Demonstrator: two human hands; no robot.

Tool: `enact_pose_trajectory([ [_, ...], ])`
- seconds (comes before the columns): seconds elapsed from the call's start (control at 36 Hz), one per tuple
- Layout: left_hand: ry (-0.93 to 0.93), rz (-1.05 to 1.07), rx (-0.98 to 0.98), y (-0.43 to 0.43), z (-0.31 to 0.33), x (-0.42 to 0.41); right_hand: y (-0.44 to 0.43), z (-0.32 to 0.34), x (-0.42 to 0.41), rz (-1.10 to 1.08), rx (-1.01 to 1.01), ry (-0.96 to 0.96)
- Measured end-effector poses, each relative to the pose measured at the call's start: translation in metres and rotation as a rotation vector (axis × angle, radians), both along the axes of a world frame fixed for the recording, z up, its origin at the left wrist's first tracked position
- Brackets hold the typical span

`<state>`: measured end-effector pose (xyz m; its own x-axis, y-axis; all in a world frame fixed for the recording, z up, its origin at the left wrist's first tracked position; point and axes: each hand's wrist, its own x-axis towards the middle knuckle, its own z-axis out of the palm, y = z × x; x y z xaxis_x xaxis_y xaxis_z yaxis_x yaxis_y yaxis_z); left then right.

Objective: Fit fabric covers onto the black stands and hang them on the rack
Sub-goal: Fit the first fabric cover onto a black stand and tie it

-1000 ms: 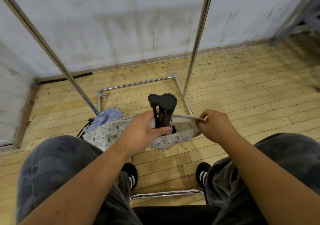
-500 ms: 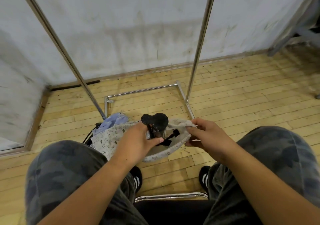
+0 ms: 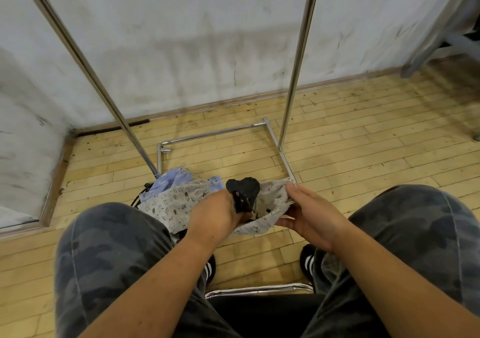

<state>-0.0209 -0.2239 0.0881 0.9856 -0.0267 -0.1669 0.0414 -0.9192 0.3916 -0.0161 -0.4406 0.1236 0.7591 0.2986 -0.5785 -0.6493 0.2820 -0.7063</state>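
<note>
Closer together than before, the hands work low over the floor (image 3: 363, 156): the left hand (image 3: 215, 215) grips the stand (image 3: 244, 185) by its legs inside the cover (image 3: 271, 194) (its lobed head pokes out), while the right hand (image 3: 306, 213) pinches the cover's rim, near the base of the rack (image 3: 298, 62).

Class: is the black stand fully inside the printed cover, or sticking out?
Sticking out: the top of the black stand shows above the printed cover, whose edge the right hand pinches.
</note>
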Motion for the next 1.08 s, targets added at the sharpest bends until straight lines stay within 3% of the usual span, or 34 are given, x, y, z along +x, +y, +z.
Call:
enact_pose_trajectory([
  [0.08, 0.024, -0.054, -0.022, -0.003, 0.001, 0.002, -0.001, 0.0, 0.0, 0.046, -0.016, -0.035],
  [0.19, 0.079, -0.145, -0.309, 0.0, -0.003, 0.005, -0.001, -0.001, -0.001, 0.077, -0.146, -0.112],
  [0.31, 0.166, -0.057, -0.39, 0.001, 0.003, 0.008, -0.003, -0.007, 0.001, 0.029, -0.288, -0.182],
  [0.58, 0.225, 0.007, -0.594, -0.002, 0.005, 0.011, -0.001, -0.009, -0.001, 0.087, -0.381, -0.274],
  [0.72, 0.24, 0.179, -0.739, 0.0, 0.008, 0.014, -0.004, -0.022, 0.003, 0.106, -0.509, -0.276],
  [0.97, 0.254, 0.41, -1.007, -0.005, 0.03, 0.015, -0.004, -0.023, 0.003, 0.096, -0.432, -0.341],
  [1.08, 0.275, 0.386, -0.894, -0.005, 0.036, 0.012, -0.003, -0.022, 0.002, 0.105, -0.422, -0.359],
])
